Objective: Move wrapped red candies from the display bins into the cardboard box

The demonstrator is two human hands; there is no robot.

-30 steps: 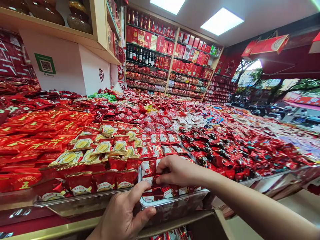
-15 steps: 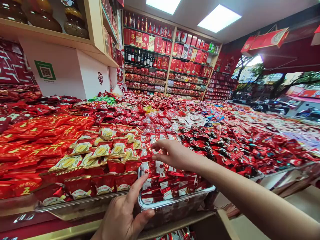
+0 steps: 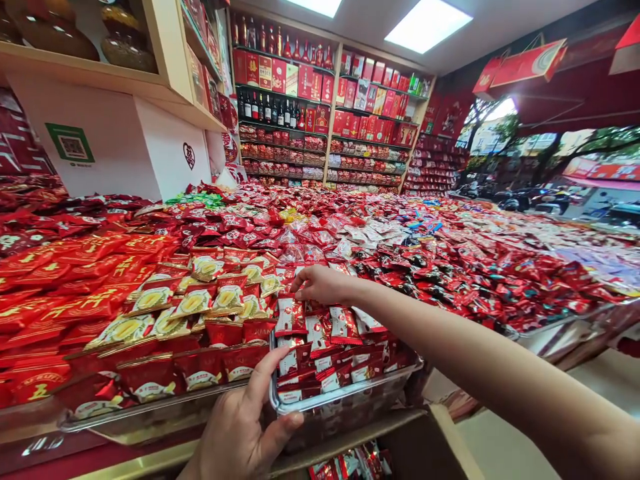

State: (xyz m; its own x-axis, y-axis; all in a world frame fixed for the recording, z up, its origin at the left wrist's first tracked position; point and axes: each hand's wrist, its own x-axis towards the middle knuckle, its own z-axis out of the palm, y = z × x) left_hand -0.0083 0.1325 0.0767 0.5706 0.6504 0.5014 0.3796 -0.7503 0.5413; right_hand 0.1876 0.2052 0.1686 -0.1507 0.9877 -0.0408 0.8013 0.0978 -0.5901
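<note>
A clear plastic tray [image 3: 345, 395] at the lower middle holds rows of small red-and-white packets [image 3: 321, 333]. My left hand [image 3: 245, 407] is at the tray's front left corner, thumb and index finger apart, nothing between them; its other fingers are curled. My right hand [image 3: 323, 283] reaches over the back of the tray, fingers bent down onto the packets there. Its fingertips touch a packet near the back left; whether they grip it is hard to tell. Gold durian-picture packets [image 3: 193, 303] lie left of the tray.
Below the tray stands an open cardboard box [image 3: 453, 443] with similar packets inside. Piles of red packets [image 3: 85, 307] spread left, and darker ones [image 3: 480, 287] right. Shelves [image 3: 333, 113] with bottles and boxes stand behind.
My right hand has moved slightly back and left over the packets, and its fingers have drawn closer together. My left hand keeps its place at the tray corner. The view has shifted slightly.
</note>
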